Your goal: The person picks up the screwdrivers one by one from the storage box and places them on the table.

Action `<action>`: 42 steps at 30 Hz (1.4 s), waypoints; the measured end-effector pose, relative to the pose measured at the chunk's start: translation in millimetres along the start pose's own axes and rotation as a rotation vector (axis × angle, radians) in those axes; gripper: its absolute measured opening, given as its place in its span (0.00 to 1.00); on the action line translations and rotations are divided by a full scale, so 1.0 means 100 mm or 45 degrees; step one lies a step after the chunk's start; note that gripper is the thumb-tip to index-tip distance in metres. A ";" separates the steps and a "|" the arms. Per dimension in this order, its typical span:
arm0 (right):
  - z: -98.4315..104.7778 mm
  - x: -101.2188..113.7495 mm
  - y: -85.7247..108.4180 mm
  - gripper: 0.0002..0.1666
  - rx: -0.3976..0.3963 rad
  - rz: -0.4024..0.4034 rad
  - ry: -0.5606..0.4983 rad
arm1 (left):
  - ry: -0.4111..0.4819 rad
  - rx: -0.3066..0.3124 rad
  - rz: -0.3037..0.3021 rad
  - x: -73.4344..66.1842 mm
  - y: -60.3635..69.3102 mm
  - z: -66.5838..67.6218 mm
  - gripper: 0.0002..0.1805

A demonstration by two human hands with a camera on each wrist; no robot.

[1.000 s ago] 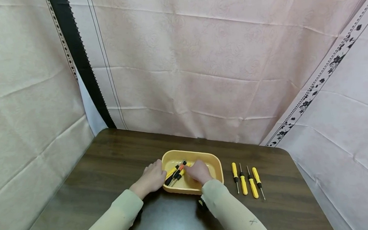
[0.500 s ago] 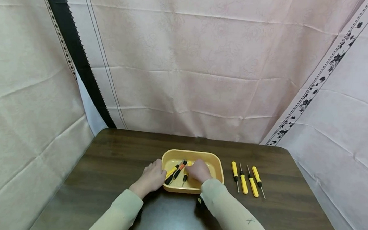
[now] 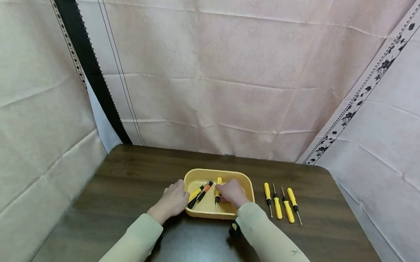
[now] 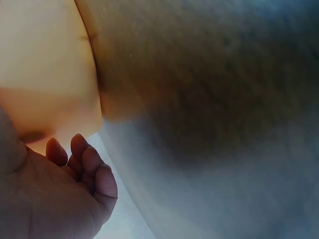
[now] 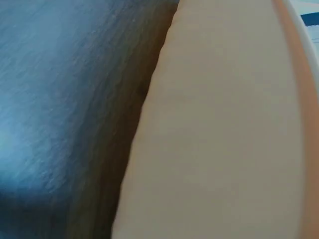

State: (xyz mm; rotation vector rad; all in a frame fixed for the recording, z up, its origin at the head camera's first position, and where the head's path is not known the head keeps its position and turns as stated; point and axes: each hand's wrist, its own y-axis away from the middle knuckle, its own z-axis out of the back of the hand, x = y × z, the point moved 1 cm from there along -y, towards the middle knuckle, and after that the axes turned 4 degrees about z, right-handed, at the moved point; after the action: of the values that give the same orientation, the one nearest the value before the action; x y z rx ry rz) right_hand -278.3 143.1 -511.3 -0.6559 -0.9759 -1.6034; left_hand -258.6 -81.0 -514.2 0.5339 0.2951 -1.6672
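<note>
Head view, right hand (image 3: 231, 192) pinches a yellow-handled screwdriver (image 3: 218, 193) inside the yellow tray (image 3: 213, 215), shaft toward the person, left hand (image 3: 172, 199) grips the left rim, other tools (image 3: 207, 187) beside it, four screwdrivers (image 3: 278, 209) on the counter (image 3: 145, 177) at right.

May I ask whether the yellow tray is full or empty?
Neither: the tray holds a few screwdrivers near the left hand, but bare floor shows beside them.

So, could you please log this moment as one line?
left hand: at tray edge; right hand: pinching screwdriver; beside tray: four screwdrivers
</note>
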 end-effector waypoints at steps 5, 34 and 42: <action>0.05 0.00 -0.02 0.15 0.052 0.055 -0.173 | -0.011 -0.021 -0.010 0.03 -0.02 0.01 0.16; 1.11 -0.12 0.13 0.25 0.054 0.258 -0.340 | -0.005 0.012 0.020 -0.02 0.00 0.01 0.18; 1.34 -0.27 0.19 0.27 0.028 0.225 -0.249 | -0.009 0.001 0.013 -0.03 0.01 0.00 0.17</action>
State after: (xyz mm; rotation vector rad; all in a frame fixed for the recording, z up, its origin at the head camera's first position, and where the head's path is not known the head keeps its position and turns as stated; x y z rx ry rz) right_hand -263.3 270.5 -461.0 -0.8717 -1.0457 -1.3903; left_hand -256.9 -79.1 -512.5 0.5296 0.2862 -1.6592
